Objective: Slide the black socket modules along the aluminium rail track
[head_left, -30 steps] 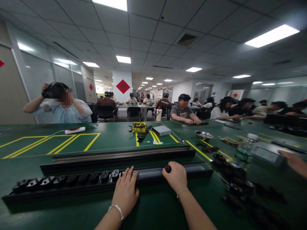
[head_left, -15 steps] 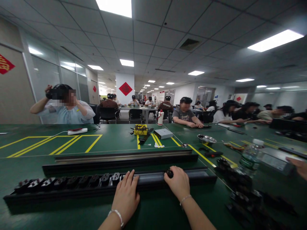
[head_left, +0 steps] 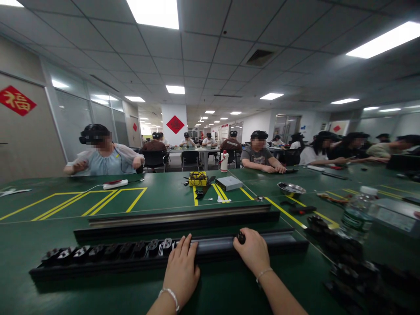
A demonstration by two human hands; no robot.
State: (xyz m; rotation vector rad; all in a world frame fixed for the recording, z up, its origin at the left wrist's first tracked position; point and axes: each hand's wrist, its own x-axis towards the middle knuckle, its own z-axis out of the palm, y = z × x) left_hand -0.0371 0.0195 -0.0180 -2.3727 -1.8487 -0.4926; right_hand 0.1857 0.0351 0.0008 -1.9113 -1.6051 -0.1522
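Note:
A long black channel rail (head_left: 215, 243) lies across the green table in front of me. Its left part holds a row of several black and white-faced blocks with prongs (head_left: 113, 250). My left hand (head_left: 182, 269) rests on the rail just right of this row, its fingers stretched out. Farther right, over the bare stretch of the channel, my right hand (head_left: 255, 253) is closed on a small black part (head_left: 241, 237). The part's full shape is hidden by my fingers. Behind lies a second long rail (head_left: 183, 218), parallel to the first.
A heap of dark parts (head_left: 341, 245) lies to the right, beside a water bottle (head_left: 358, 212). Farther back are a metal bowl (head_left: 291, 189), a grey box (head_left: 229, 183) and a yellow item with black cables (head_left: 197, 178). Several people sit around the tables.
The view has turned slightly left, so the table things appear farther right. My hands keep their places on the rail. The person across at left has lowered their hands from the headset.

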